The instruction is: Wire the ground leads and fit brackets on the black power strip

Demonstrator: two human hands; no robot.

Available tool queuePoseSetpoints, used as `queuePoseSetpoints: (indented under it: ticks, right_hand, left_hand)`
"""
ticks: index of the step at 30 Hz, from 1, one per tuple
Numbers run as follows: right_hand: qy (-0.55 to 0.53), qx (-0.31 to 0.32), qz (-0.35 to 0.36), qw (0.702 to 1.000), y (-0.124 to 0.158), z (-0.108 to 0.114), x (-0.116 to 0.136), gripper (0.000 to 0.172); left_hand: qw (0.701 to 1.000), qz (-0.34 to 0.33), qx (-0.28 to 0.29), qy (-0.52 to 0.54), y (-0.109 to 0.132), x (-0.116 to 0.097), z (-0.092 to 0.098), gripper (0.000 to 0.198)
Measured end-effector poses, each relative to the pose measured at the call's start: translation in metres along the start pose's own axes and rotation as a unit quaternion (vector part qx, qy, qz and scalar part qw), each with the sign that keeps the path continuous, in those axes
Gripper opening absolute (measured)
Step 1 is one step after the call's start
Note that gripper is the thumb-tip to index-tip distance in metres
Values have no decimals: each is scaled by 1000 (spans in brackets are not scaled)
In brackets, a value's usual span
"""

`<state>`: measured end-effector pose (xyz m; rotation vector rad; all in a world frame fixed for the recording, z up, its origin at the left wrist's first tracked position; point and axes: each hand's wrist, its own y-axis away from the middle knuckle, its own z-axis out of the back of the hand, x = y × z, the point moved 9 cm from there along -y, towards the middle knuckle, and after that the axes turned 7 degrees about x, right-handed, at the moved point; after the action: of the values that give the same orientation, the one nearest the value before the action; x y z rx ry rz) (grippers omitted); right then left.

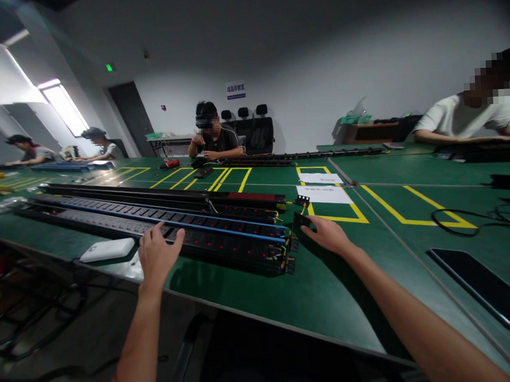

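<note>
Several long black power strips [236, 247] lie side by side on the green table, with small red marks along their faces and loose wires at their right ends. My left hand [160, 251] is over the nearest strips, fingers apart and thumb out, holding nothing; whether its fingertips touch them I cannot tell. Beyond the strips' right ends, my right hand [329, 234] pinches a small black part [301, 219] between thumb and fingers. Just behind it sits a black end piece [303, 200] on yellow wire. A blue edge [240, 228] runs along one strip.
A white device [107, 250] lies left of my left hand. At right are a phone [481, 288] and black cables [459, 218]. White paper sheets [325, 194] lie within yellow tape. Across the table a person [216, 139] works; another person [467, 120] sits at far right.
</note>
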<state>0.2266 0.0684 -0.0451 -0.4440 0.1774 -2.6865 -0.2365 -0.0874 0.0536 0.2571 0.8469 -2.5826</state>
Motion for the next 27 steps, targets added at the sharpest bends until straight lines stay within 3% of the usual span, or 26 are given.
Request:
queuePoseSetpoints:
  ticks: [3,7,12,24,27]
  right_hand:
    - [0,-6,-3,1000,0,0,-1,41]
    - [-2,-10,0,1000,0,-1,-2,42]
    - [-9,-15,5,1000,0,-1,-2,39]
    - [-9,-14,7,1000,1,2,3,37]
    - [-7,-14,5,1000,1,2,3,37]
  left_hand:
    - [995,21,84,-43,-17,28,-21,79]
    - [986,36,152,-57,-24,47,-48,86]
    - [992,30,114,-50,-24,51,-54,81]
    - [999,18,44,-21,-12,42,-44,56]
    - [999,39,27,6,-11,44,-41,57]
